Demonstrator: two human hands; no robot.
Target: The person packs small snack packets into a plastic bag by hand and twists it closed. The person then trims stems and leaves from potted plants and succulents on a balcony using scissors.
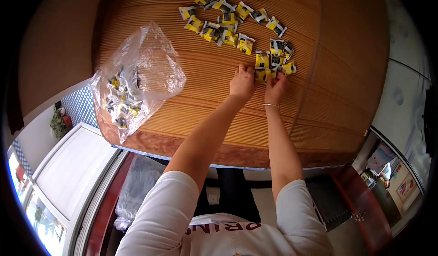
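Both hands are at a small cluster of yellow and black wrapped packets on the brown ribbed mat. My left hand lies at the cluster's left edge, its fingers curled; whether they grip a packet is hidden. My right hand touches the lower packets from the near side, fingers bent around something that I cannot make out clearly. Beyond them, several more packets are scattered toward the far edge. A clear plastic bag with several similar packets inside rests on the left of the mat.
The mat's near edge runs in front of my body. Below it on the left is a plastic-wrapped grey bundle, beside a window. A dark reddish wooden piece stands at the lower right.
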